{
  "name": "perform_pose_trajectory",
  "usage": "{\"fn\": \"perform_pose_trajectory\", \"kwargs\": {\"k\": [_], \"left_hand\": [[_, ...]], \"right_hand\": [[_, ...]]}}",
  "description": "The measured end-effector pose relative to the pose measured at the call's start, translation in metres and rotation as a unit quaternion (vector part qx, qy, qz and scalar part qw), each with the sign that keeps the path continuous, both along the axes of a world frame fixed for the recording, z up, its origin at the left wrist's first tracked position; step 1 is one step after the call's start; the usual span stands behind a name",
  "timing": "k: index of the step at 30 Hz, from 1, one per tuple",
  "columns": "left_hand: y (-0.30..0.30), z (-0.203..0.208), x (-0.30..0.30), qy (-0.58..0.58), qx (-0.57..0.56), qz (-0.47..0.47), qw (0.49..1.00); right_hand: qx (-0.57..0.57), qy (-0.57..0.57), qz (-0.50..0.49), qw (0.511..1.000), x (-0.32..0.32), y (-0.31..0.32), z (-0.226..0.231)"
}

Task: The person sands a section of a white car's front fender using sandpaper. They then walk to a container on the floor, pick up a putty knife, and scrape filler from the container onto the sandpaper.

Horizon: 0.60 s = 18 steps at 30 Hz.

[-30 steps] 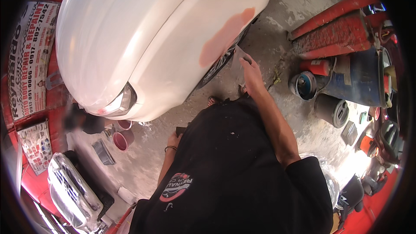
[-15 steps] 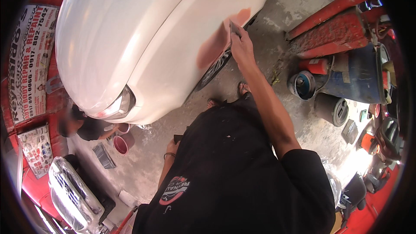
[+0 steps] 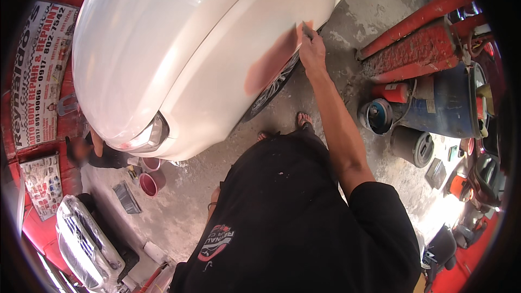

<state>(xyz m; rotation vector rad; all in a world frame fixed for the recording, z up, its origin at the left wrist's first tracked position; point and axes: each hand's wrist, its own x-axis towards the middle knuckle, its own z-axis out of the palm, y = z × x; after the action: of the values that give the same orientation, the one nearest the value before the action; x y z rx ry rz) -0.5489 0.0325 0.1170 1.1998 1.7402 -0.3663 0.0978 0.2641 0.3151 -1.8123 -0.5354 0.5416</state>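
Note:
My right hand (image 3: 313, 50) is stretched out to the front fender of a white car (image 3: 217, 49). Its fingers pinch a thin, dark grey flat piece (image 3: 305, 29), which lies against the upper far end of a reddish-brown patch (image 3: 266, 68) above the wheel arch. Whether the piece is sandpaper or a spreader I cannot make out. Below the patch the wheel (image 3: 271, 89) shows in part. My left hand (image 3: 215, 194) hangs low beside my body, with a dark band at the wrist; my black shirt hides most of it, fingers included.
Another person (image 3: 92, 152) crouches at the car's front, near a dark red bucket (image 3: 152, 182). At right stand a red metal frame (image 3: 412, 51), a blue drum (image 3: 450, 100) and a black container (image 3: 413, 145). A plastic-wrapped bumper (image 3: 84, 244) lies at lower left.
My right hand has slid with the grey piece toward the far right end of the patch. My left hand, which showed a black object before, is now mostly behind my shirt.

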Motion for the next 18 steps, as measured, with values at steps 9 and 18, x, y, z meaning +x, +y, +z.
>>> {"fn": "perform_pose_trajectory", "kwargs": {"k": [9, 18], "left_hand": [[0.008, 0.038, 0.029, -0.051, 0.027, 0.034, 0.998], [0.026, 0.020, 0.026, -0.019, 0.020, -0.067, 0.997]], "right_hand": [[-0.058, -0.155, 0.012, 0.986, -0.015, 0.025, -0.018], [-0.017, -0.114, 0.074, 0.991, -0.030, -0.004, -0.018]]}}
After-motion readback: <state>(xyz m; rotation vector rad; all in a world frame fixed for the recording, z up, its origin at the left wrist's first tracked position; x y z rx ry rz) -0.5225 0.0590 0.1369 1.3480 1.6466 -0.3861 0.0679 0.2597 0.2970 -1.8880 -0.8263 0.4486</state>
